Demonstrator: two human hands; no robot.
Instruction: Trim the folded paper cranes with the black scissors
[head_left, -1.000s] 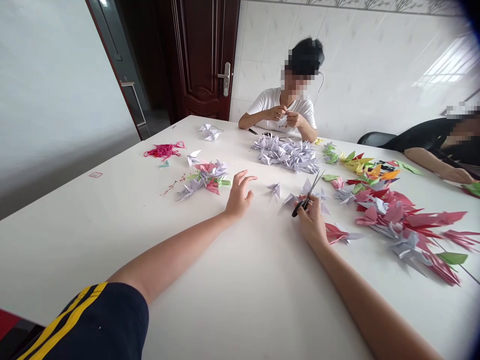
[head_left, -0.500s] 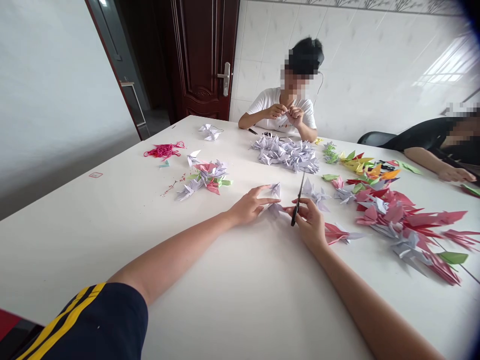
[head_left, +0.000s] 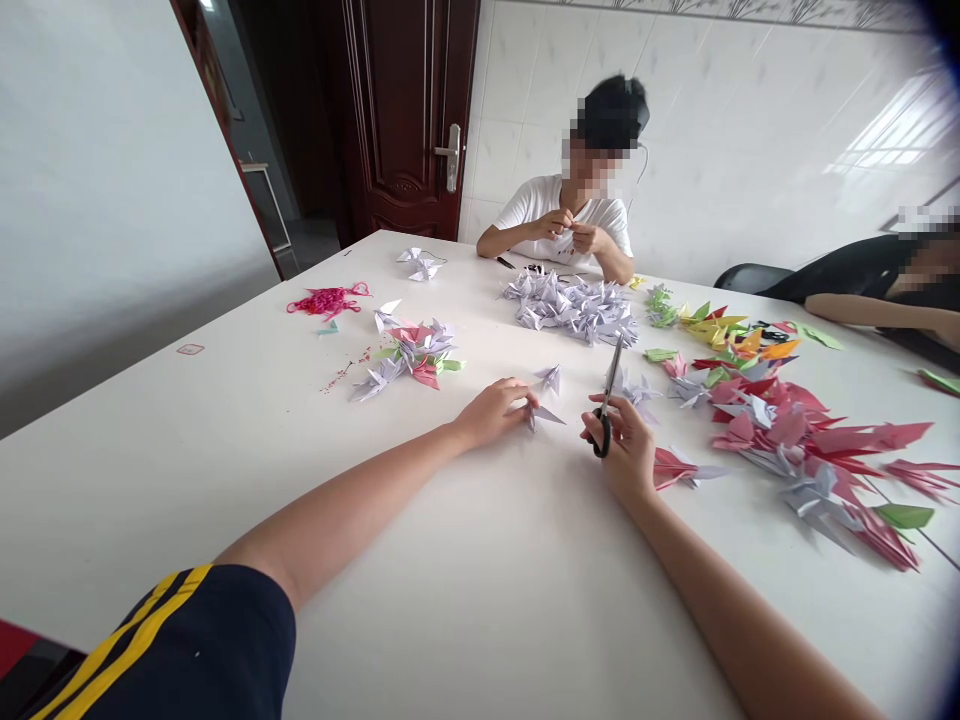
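Between the fingers of my left hand is a pale lilac folded paper crane, low over the white table. Just beyond it lies another lilac paper crane, apart from my fingers. My right hand is closed around a pair of black-handled scissors, their blades pointing up and away from me. More lilac cranes lie right behind the scissors. Close to my right wrist rests a red and lilac folded paper piece.
A pile of lilac cranes sits before a person in a white shirt. Colourful cranes spread along the right, near another person's arm. A mixed cluster and pink string lie to the left.
My hands have moved apart. The left hand has drawn the near crane slightly left, away from the far one. The scissors in my right hand have turned, showing their handle loops.
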